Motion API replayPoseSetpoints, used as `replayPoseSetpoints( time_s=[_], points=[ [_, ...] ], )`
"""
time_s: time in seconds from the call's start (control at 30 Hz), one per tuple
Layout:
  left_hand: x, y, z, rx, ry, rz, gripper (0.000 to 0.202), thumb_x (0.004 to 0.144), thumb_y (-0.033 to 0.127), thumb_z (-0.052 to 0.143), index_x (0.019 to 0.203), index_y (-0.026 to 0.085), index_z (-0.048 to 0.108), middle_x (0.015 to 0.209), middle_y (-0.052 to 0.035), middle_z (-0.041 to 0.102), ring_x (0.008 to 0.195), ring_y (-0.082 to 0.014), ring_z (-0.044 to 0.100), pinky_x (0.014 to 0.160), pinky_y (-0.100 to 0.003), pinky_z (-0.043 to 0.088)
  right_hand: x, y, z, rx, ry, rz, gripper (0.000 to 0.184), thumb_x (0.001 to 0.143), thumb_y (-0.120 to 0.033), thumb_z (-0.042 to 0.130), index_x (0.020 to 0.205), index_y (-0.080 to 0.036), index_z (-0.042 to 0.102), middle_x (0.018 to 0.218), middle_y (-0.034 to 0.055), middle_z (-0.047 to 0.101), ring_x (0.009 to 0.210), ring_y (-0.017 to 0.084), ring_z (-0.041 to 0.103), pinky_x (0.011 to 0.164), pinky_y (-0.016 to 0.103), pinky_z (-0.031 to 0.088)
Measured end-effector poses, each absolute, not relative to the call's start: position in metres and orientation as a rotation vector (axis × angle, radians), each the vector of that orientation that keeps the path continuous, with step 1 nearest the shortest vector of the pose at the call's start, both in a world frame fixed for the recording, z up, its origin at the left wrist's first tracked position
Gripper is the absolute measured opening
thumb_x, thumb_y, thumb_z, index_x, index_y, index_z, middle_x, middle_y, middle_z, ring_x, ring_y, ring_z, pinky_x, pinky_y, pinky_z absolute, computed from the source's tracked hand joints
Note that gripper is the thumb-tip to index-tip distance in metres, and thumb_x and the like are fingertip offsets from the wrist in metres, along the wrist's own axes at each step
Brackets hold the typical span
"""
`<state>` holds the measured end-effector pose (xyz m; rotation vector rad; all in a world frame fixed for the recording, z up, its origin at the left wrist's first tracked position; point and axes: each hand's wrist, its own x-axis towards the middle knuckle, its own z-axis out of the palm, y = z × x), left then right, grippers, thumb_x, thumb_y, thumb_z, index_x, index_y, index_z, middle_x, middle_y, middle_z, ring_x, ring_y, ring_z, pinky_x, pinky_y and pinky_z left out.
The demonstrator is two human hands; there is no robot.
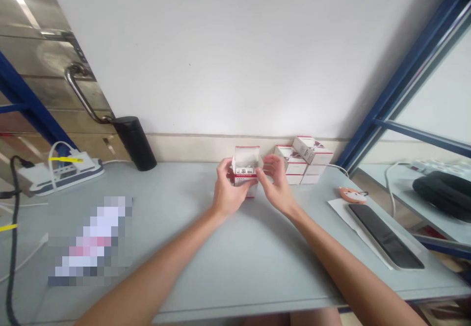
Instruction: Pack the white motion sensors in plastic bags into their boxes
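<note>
Left hand (230,188) and right hand (276,181) grip an open white-and-red cardboard box (245,165) above the pale grey surface (235,267). Stacked white-and-red boxes (300,166) stand just beyond.

Pixelation is masking a flat oblong item (90,240) on the pale grey bench (235,286), leaving it unidentifiable. The left hand (230,188) and right hand (277,181) are hiding the lower part of an open white-and-red cardboard carton (245,161); its contents are showing too small to identify. A black padded object (445,193) is running off the right edge.
</note>
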<state>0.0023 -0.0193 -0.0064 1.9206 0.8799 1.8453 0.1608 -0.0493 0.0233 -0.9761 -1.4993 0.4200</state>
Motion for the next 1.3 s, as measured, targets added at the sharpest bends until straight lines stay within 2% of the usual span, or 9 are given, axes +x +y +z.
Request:
replayPoseSetpoints(
  time_s=[0.2, 0.3, 0.4, 0.63, 0.8, 1.0, 1.07, 1.2, 1.3],
  points=[
    [0.001, -0.021, -0.002, 1.985, 0.901, 1.739, 0.049, 0.082, 0.037, 0.087, 0.12, 0.026, 0.059, 0.122, -0.0074, 0.071, 0.105, -0.0223, 0.072, 0.09, -0.036, 0.059, 0.165, -0.053, 0.029, -0.987, -1.628, 0.34, 0.025, 0.108, -0.047, 0.047, 0.109, -0.025, 0.058, 0.109, 0.0073, 0.064, 0.104, 0.021, 0.066, 0.098, 0.041, 0.059],
    [-0.003, -0.02, 0.002, 2.021, 0.858, 1.72, 0.042, 0.081, 0.034, 0.087, 0.112, 0.025, 0.06, 0.124, -0.0084, 0.07, 0.109, -0.0238, 0.072, 0.092, -0.038, 0.059, 0.165, -0.054, 0.032, -0.978, -1.509, 0.386, 0.03, 0.104, -0.048, 0.056, 0.126, -0.027, 0.052, 0.117, 0.0081, 0.065, 0.098, 0.02, 0.07, 0.09, 0.039, 0.063],
    [-0.003, -0.02, 0.002, 1.945, 0.891, 1.629, 0.042, 0.083, 0.034, 0.085, 0.114, 0.025, 0.059, 0.116, -0.0072, 0.073, 0.103, -0.023, 0.074, 0.088, -0.037, 0.059, 0.165, -0.052, 0.032, -0.967, -1.542, 0.35, 0.039, 0.103, -0.045, 0.06, 0.137, -0.029, 0.052, 0.125, 0.0095, 0.065, 0.103, 0.022, 0.072, 0.091, 0.041, 0.063],
    [0.002, -0.016, -0.01, 1.845, 0.849, 1.699, 0.08, 0.081, 0.035, 0.089, 0.144, 0.03, 0.039, 0.135, -0.0116, 0.067, 0.112, -0.0232, 0.073, 0.094, -0.039, 0.06, 0.167, -0.05, 0.034, -0.934, -1.608, 0.251, 0.019, 0.104, -0.041, 0.057, 0.111, -0.025, 0.066, 0.111, 0.008, 0.068, 0.104, 0.021, 0.069, 0.091, 0.039, 0.063],
    [-0.006, -0.01, -0.006, 2.156, 0.797, 1.687, 0.043, 0.094, 0.037, 0.076, 0.132, 0.03, 0.057, 0.132, -0.0088, 0.069, 0.124, -0.0239, 0.068, 0.105, -0.042, 0.056, 0.175, -0.051, 0.031, -0.954, -1.798, 0.053, 0.021, 0.105, -0.036, 0.056, 0.118, -0.026, 0.068, 0.125, 0.0109, 0.065, 0.112, 0.023, 0.068, 0.093, 0.04, 0.062],
    [-0.008, -0.006, -0.006, 2.094, 0.86, 1.619, 0.042, 0.091, 0.044, 0.078, 0.125, 0.026, 0.061, 0.137, -0.011, 0.068, 0.125, -0.0266, 0.067, 0.106, -0.043, 0.054, 0.177, -0.046, 0.023, -1.013, -1.827, -0.034, 0.025, 0.107, -0.036, 0.052, 0.123, -0.029, 0.069, 0.133, 0.0106, 0.065, 0.107, 0.022, 0.072, 0.091, 0.039, 0.062],
    [-0.008, -0.001, -0.008, 1.902, 0.858, 1.643, 0.044, 0.089, 0.047, 0.079, 0.122, 0.024, 0.06, 0.13, -0.0111, 0.071, 0.119, -0.0251, 0.07, 0.102, -0.04, 0.055, 0.176, -0.045, 0.019, -1.019, -1.817, 0.05, 0.033, 0.105, -0.038, 0.057, 0.136, -0.03, 0.064, 0.142, 0.0111, 0.06, 0.115, 0.024, 0.07, 0.098, 0.041, 0.061],
    [-0.017, 0.019, -0.013, 1.531, 0.895, 1.614, 0.041, 0.092, 0.055, 0.07, 0.111, 0.022, 0.054, 0.1, -0.0057, 0.074, 0.09, -0.02, 0.072, 0.081, -0.032, 0.057, 0.174, -0.045, 0.009, -1.186, -1.959, 0.239, 0.091, 0.091, -0.039, 0.074, 0.167, -0.031, 0.025, 0.158, 0.0139, 0.051, 0.13, 0.031, 0.065, 0.103, 0.048, 0.059],
    [-0.031, 0.034, -0.016, 1.656, 1.109, 1.526, 0.028, 0.094, 0.044, 0.067, 0.111, 0.022, 0.059, 0.111, -0.0083, 0.073, 0.099, -0.0227, 0.07, 0.087, -0.036, 0.056, 0.174, -0.044, 0.003, -1.313, -1.99, 0.255, 0.095, 0.088, -0.04, 0.078, 0.167, -0.032, 0.024, 0.155, 0.0119, 0.057, 0.128, 0.033, 0.066, 0.1, 0.049, 0.059]
  ],
)
